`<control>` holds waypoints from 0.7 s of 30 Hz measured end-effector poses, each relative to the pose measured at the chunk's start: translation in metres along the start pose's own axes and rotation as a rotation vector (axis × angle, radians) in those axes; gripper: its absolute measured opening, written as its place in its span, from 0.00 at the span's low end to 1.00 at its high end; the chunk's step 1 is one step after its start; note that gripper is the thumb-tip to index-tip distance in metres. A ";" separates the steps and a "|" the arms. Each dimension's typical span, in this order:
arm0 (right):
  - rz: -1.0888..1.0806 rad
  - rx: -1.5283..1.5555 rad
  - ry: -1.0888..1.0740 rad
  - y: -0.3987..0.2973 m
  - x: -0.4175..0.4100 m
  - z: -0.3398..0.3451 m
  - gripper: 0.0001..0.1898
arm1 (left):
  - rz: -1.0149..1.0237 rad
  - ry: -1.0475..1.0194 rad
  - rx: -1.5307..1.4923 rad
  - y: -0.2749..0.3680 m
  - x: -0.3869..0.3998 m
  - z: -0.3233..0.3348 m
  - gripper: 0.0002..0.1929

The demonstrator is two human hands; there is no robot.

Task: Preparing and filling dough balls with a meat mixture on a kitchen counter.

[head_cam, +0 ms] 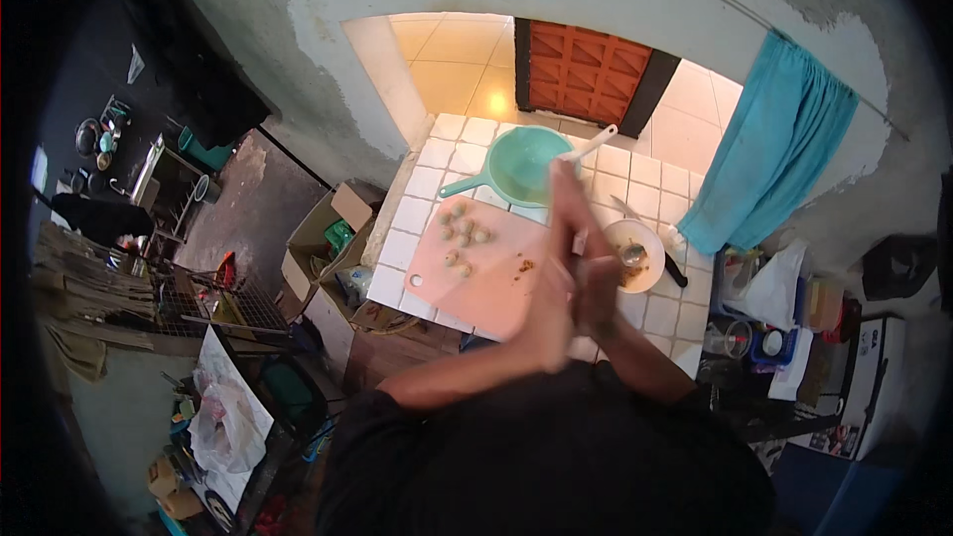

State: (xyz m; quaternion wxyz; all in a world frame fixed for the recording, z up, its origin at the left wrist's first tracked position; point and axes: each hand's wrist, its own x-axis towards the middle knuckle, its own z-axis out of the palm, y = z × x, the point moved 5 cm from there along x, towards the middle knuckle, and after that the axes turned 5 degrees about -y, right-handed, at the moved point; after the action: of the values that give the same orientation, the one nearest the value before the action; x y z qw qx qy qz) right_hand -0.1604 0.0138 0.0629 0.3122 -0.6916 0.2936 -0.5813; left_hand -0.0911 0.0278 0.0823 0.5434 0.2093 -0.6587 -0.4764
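Observation:
Palm to palm, my left hand [552,283] and my right hand [598,279] are raised over the counter, blurred by motion. Whatever may lie between the palms is hidden. Below and left of them is a pink cutting board [447,294] bearing several small pale green dough-like balls [463,229] and some brown crumbs [526,266]. Behind it stands a teal bowl [517,167] with a long handle; a white utensil handle [595,140] sticks out over its rim. Right of my hands, a pale bowl [655,238] holds a metal spoon [633,254] and brown filling.
A knife with a black handle [675,270] lies by the pale bowl on the white-tiled counter [402,238]. A turquoise curtain [778,141] hangs at the right. An open cardboard box [305,260] is on the left; plastic containers [770,342] crowd the right side.

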 end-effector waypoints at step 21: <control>-0.090 0.026 -0.009 -0.011 0.006 0.011 0.54 | 0.642 0.029 -1.805 -0.004 -0.017 0.017 0.43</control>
State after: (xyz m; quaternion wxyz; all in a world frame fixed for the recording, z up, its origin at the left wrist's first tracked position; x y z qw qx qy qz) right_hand -0.1481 0.0174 0.0735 0.2960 -0.7026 0.2534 -0.5954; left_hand -0.1020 0.0457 0.0707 0.6126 -0.4731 -0.0623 -0.6301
